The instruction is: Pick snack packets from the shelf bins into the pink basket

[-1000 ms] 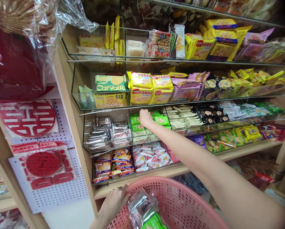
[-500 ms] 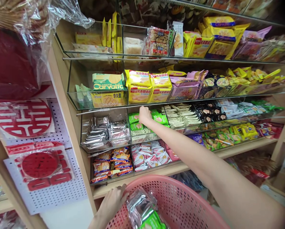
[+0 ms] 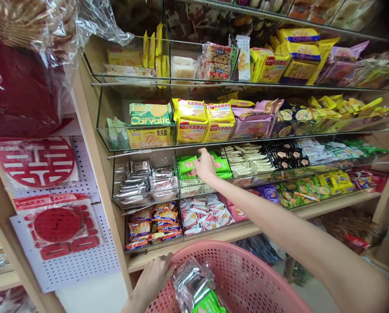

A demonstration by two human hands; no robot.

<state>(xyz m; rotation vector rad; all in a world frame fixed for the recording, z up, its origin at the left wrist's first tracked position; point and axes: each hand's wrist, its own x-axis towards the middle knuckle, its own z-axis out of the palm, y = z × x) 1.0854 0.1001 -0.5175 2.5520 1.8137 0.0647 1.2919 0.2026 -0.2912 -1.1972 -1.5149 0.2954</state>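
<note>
My left hand point(image 3: 153, 278) is closed over the left rim of a pink perforated plastic basket point(image 3: 227, 248). Inside the basket lie clear-wrapped silvery packets point(image 3: 194, 278) and a green packet point(image 3: 209, 302). My right arm reaches across to a shelf bin, where my right hand point(image 3: 205, 166) has its fingers curled at the right end of a green snack packet point(image 3: 187, 165). Part of that packet is hidden by the fingers. More green packets point(image 3: 222, 165) lie just right of the hand, with cream-coloured packets point(image 3: 190, 187) beneath, behind the clear front panel.
Silvery packets point(image 3: 138, 178) fill the bin to the left, and cream packets point(image 3: 246, 161) the one to the right. Yellow wafer packs point(image 3: 191, 119) stand on the tier above. Below are orange-and-blue packets point(image 3: 163, 217). Red paper decorations point(image 3: 59, 224) hang on a pegboard at left.
My right hand has shifted slightly right and down, its fingers loosening from a tighter fist. More of the green packet at its left shows. My left hand stays on the basket rim.
</note>
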